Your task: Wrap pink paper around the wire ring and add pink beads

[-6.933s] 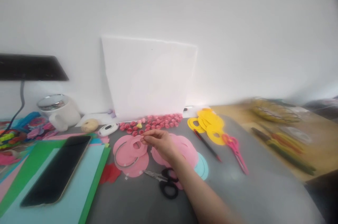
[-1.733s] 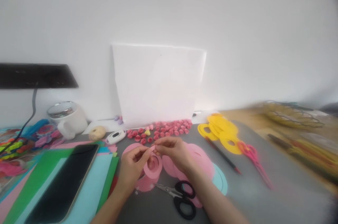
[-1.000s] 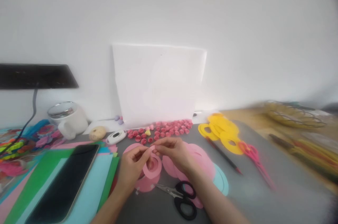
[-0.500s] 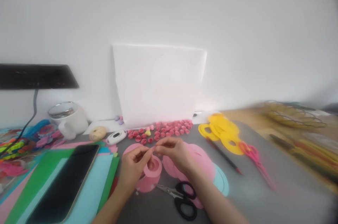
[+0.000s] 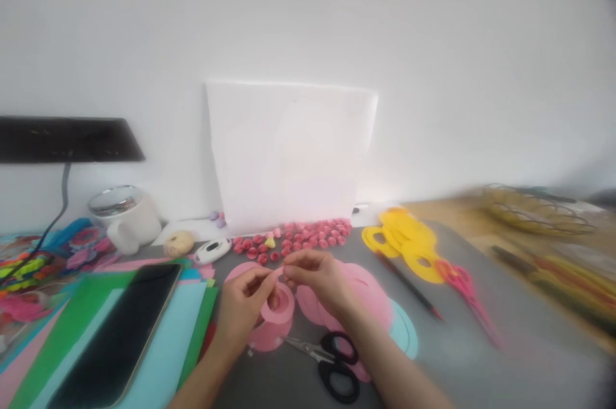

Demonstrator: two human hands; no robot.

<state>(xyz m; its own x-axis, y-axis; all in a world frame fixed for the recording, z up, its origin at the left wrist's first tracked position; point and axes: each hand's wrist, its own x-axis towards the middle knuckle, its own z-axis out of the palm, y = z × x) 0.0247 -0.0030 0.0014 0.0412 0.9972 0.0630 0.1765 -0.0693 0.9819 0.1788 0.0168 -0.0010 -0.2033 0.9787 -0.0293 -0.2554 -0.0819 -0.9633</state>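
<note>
My left hand (image 5: 245, 306) is closed, thumb and fingers pinched on a pink paper spiral (image 5: 280, 307) whose curled strip hangs below the fingertips. Close beside it, my right hand (image 5: 315, 274) pinches what looks like the end of the same strip. The fingertips of both hands almost meet, so the pinched bit is mostly hidden. Under the left hand lies a pink paper disc (image 5: 269, 337), and pink paper circles (image 5: 368, 300) spread beneath the right wrist. Black-handled scissors (image 5: 332, 357) lie partly open between the forearms. Small rolled pink paper flowers (image 5: 312, 235) are grouped beyond the hands.
A phone (image 5: 120, 332) lies on coloured paper sheets (image 5: 192, 313) at the left, near a white mug (image 5: 129, 223). To the right are yellow paper cutouts (image 5: 409, 239), a pencil (image 5: 409, 287) and pink scissors (image 5: 466, 293). A white board (image 5: 293, 152) leans against the wall.
Very little differs. The paper spiral under my left hand has shifted slightly, and both hands keep nearly the same pinching position.
</note>
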